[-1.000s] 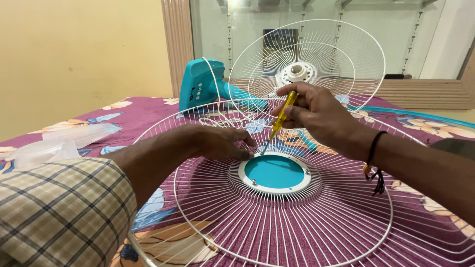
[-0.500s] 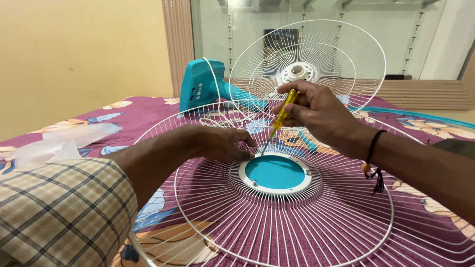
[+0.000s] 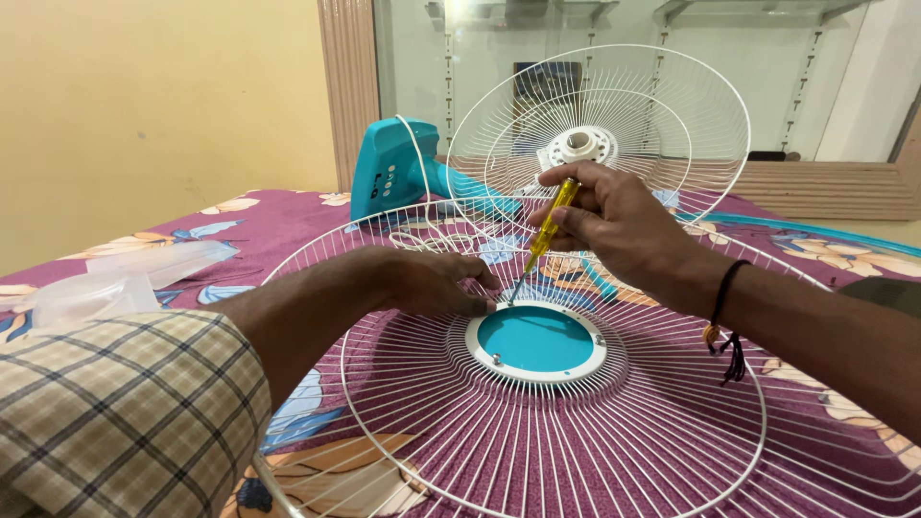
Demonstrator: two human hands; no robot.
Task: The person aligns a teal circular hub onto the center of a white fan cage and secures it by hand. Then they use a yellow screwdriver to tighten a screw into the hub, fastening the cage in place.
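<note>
A white wire fan guard lies flat on the purple floral bedcover, with a teal disc in a white ring at its centre. My right hand grips a yellow-handled screwdriver, tilted, its tip down at the upper left edge of the ring. My left hand rests on the wires just left of the ring, fingertips beside the screwdriver tip. Small screws show on the ring's rim.
A second white wire guard stands tilted behind, with a white hub. A teal fan base lies at the back left. Clear plastic wrapping sits at the left on the bedcover. A yellow wall and a mirror are behind.
Hands and screwdriver hold nearly the same pose; the view has shifted slightly, so everything sits a little lower in the frame.
</note>
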